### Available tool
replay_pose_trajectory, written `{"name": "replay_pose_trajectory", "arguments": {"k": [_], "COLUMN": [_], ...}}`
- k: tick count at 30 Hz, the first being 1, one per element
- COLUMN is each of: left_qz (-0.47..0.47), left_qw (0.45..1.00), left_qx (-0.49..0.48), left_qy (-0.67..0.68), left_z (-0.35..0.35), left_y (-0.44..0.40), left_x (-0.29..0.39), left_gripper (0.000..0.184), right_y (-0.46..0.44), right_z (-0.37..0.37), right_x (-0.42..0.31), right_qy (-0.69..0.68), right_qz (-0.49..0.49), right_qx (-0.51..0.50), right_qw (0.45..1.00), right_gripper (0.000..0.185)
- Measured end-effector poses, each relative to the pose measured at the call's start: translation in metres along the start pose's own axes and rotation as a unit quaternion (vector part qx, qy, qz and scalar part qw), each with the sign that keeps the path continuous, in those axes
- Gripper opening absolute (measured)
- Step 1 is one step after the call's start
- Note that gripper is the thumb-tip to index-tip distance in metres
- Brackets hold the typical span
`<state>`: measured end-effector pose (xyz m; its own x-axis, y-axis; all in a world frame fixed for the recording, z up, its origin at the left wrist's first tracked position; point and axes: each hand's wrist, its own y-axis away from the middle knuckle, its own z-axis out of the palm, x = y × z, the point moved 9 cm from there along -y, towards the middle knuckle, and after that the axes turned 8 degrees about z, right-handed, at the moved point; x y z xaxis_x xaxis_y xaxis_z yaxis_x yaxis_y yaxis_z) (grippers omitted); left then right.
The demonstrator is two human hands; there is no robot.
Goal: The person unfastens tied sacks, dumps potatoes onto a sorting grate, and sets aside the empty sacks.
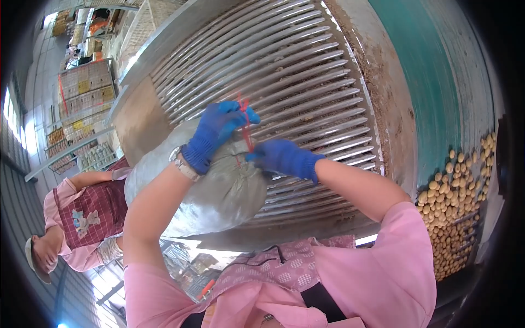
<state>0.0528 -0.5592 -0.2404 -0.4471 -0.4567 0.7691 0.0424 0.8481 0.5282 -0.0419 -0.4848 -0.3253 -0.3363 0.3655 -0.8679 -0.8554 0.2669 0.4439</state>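
A big pale grey-green sack (213,191) lies in front of me at the edge of a slatted metal bed. Its gathered mouth is bunched between my hands. In a blue glove, my left hand (219,131) pinches a red string (247,134) above the sack's neck. My right hand (281,158), gloved in blue as well, is closed at the lower end of that string, against the gathered mouth. The string is stretched between the two hands. What lies inside the sack is hidden, and my right fingertips are partly out of sight.
Metal bars (295,82) of the sloping bed run beyond the sack, with dirt at their ends. Many round, yellowish potato-like items (451,197) lie at the right beside a green belt (432,82). A co-worker in a checked apron (90,210) stands left; stacked crates (87,87) stand behind.
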Motion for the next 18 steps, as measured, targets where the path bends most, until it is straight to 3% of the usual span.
{"name": "replay_pose_trajectory", "arguments": {"k": [6,8,10,12,13,14,16,18], "left_qz": [-0.004,-0.042,-0.055,-0.055,-0.041,0.061,0.250,0.278], "left_qw": [0.997,0.996,0.996,0.996,0.998,0.996,0.963,0.944], "left_qx": [0.012,0.024,0.021,-0.038,-0.051,-0.035,0.000,0.002], "left_qy": [-0.074,-0.071,-0.063,-0.067,-0.021,-0.047,-0.101,-0.177], "left_z": [-0.002,-0.001,0.000,0.008,0.014,0.017,0.022,0.021], "left_y": [-0.002,0.002,0.003,0.001,0.006,0.002,0.017,0.024], "left_x": [0.011,0.006,-0.003,-0.002,0.011,0.033,0.069,0.081], "left_gripper": [0.018,0.018,0.019,0.020,0.034,0.039,0.049,0.054], "right_y": [-0.011,0.020,0.059,0.097,0.105,0.108,0.095,0.067], "right_z": [0.007,0.005,0.010,-0.021,-0.015,-0.015,-0.009,-0.018], "right_x": [0.030,0.015,0.013,0.027,0.032,0.039,0.038,0.024], "right_qy": [-0.205,-0.293,-0.432,-0.419,-0.463,-0.502,-0.630,-0.769], "right_qz": [-0.044,-0.048,-0.047,-0.003,-0.007,-0.018,-0.084,-0.192], "right_qx": [-0.010,-0.015,-0.061,0.085,0.087,0.090,0.018,-0.121], "right_qw": [0.978,0.955,0.899,0.904,0.882,0.860,0.772,0.598], "right_gripper": [0.033,0.026,0.020,0.017,0.017,0.017,0.020,0.023]}}
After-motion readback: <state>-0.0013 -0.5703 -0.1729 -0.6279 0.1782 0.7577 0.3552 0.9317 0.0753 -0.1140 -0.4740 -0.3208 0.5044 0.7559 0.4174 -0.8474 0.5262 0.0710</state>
